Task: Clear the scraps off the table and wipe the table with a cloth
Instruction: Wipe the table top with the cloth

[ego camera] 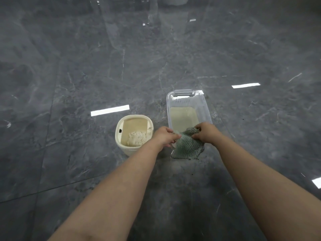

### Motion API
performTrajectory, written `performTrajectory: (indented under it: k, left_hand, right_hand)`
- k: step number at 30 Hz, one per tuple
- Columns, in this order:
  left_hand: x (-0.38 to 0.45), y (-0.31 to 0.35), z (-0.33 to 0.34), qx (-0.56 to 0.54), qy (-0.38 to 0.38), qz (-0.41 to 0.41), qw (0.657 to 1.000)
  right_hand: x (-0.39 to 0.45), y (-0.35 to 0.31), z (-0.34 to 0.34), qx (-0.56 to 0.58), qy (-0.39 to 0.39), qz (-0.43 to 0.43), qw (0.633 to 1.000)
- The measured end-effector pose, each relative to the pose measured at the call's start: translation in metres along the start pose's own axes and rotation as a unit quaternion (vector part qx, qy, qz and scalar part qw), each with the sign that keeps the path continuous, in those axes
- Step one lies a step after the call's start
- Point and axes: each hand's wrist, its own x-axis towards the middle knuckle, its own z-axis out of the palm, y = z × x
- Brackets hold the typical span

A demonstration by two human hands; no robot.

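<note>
Over the near end of the tub: both hands meeting on the cloth (188, 145), arms stretched forward and down.
Left hand (165, 136): pinching the cloth's left edge, fingers curled round the fabric.
Right hand (206, 133): gripping the top right corner, knuckles up, thumb tucked under.
Cloth: green, knitted-looking, dark-trimmed — hanging spread between the two grips, lower edge drooping below the hands; likely held open like this to unfold it or ready it for wiping.
Clear tub (205, 108): just beyond the fingers, handle at the far end, pale sheet or liquid at the bottom — cannot tell which.
Cream bin (119, 136): just left of the left hand, lid open, white scraps (136, 138) piled inside; looks placed close so scraps drop straight in.
Surface (86, 66): dark glossy marble under everything, light strips reflected.
Stage: scraps apparently binned already, wiping not yet begun.
</note>
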Motion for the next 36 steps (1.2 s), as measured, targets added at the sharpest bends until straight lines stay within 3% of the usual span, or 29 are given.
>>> performTrajectory:
  k: [5,12,16,20,25,31,36]
  left_hand:
    - [0.001,0.003,0.000,-0.102,0.030,-0.005,0.994]
    - [-0.002,0.007,-0.018,-0.130,0.117,0.085,0.981]
    - [-0.007,0.009,-0.036,-0.122,0.131,0.127,0.976]
    - [-0.015,0.014,-0.051,-0.115,0.143,0.145,0.972]
    - [-0.030,0.034,-0.064,-0.205,0.132,0.117,0.963]
    - [-0.046,0.079,-0.086,-0.098,0.159,0.228,0.956]
    - [-0.066,0.129,-0.117,-0.094,0.211,0.269,0.935]
  right_hand:
    - [-0.004,-0.008,-0.010,0.145,0.027,-0.039,0.988]
    - [-0.017,-0.028,-0.030,0.281,-0.001,-0.135,0.950]
    - [-0.023,-0.038,-0.036,0.294,-0.031,-0.203,0.933]
    - [-0.025,-0.047,-0.039,0.293,0.010,-0.225,0.929]
    - [-0.025,-0.062,-0.042,0.288,0.086,-0.214,0.929]
    - [-0.033,-0.090,-0.063,0.305,0.161,-0.217,0.913]
    - [-0.047,-0.131,-0.104,0.353,0.099,-0.249,0.896]
